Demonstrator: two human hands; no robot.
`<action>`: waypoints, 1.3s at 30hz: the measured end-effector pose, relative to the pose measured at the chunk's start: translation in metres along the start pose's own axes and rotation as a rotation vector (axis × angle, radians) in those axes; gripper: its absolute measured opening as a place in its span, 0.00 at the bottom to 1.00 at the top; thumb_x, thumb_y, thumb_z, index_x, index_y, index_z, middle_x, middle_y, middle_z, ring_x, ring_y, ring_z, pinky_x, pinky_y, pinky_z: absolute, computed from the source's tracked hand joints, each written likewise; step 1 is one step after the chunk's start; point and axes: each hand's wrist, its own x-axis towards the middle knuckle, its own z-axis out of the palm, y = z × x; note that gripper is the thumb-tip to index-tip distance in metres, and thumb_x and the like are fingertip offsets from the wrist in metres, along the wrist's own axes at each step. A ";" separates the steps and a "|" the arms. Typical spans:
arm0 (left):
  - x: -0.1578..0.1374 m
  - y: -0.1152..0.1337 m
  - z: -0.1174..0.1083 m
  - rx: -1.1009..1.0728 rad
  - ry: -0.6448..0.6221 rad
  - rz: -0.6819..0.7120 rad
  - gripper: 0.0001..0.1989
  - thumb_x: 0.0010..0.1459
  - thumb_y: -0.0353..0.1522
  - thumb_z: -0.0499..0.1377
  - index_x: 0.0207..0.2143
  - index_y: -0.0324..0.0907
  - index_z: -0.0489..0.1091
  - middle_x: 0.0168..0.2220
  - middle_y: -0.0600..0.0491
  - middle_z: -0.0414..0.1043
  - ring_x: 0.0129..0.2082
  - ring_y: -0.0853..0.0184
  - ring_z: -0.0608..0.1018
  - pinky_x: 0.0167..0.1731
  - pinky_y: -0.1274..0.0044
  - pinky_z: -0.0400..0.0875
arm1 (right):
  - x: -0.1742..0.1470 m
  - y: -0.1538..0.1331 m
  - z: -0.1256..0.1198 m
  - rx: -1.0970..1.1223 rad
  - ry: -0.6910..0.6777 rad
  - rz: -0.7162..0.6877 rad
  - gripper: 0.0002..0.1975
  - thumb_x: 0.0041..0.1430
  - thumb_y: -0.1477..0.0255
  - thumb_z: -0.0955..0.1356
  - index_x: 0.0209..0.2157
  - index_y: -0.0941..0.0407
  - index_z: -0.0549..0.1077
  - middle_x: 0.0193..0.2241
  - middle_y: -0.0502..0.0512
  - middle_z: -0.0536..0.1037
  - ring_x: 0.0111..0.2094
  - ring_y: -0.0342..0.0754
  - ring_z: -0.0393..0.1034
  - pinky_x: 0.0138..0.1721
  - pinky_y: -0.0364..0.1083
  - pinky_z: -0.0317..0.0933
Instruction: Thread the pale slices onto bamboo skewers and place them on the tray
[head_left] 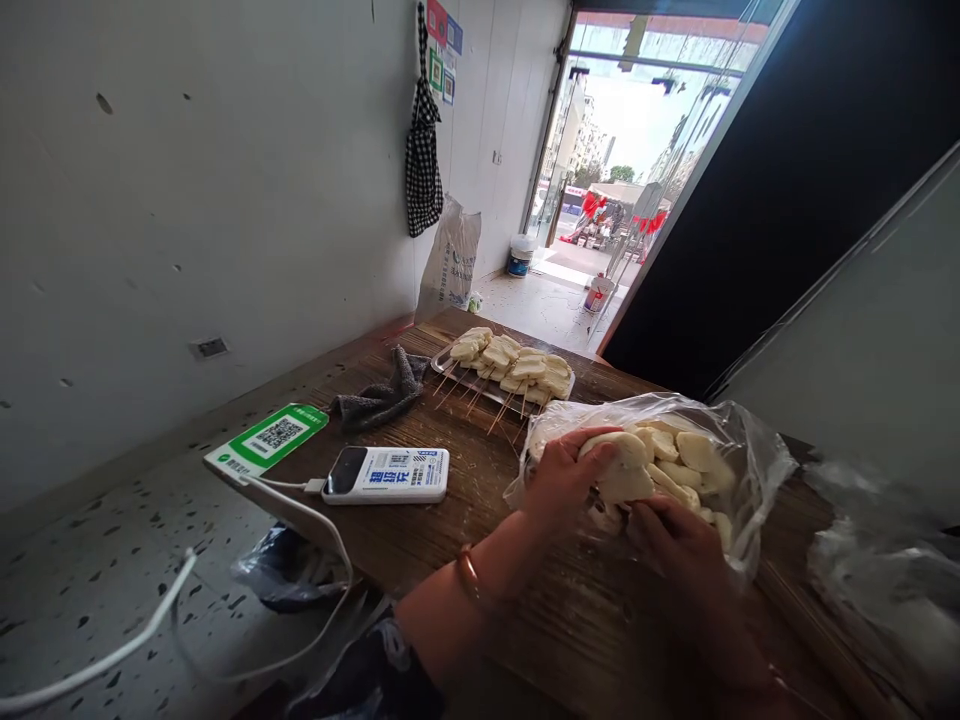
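Note:
My left hand (559, 480) grips a pale, flat, rounded food slice (624, 468), with the thumb across its upper side. At the lower edge of this slice, the fingers of my right hand (679, 540) are pinched together; whatever is between them is hidden. Both hands are over the near left part of an open clear plastic bag (759, 455), where more pale slices (697, 452) lie piled. Beyond the bag, a metal tray (442, 368) bears several stacked skewered slices (529, 365). Their thin wooden sticks (496, 415) point towards me over the tray's near edge.
On the wooden table (480, 480) lie a dark grey cloth (384, 392), a white device with a dark screen (409, 475) and a green QR-code card (276, 437). A white cable (330, 530) hangs off the left edge. Crumpled clear plastic (885, 570) is at the right.

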 end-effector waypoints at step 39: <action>0.018 -0.012 -0.004 0.014 0.008 -0.090 0.27 0.51 0.42 0.67 0.51 0.43 0.68 0.46 0.47 0.76 0.40 0.65 0.80 0.39 0.75 0.75 | 0.014 -0.018 -0.013 0.248 0.024 0.047 0.15 0.56 0.60 0.67 0.30 0.57 0.79 0.21 0.50 0.76 0.22 0.44 0.66 0.26 0.43 0.59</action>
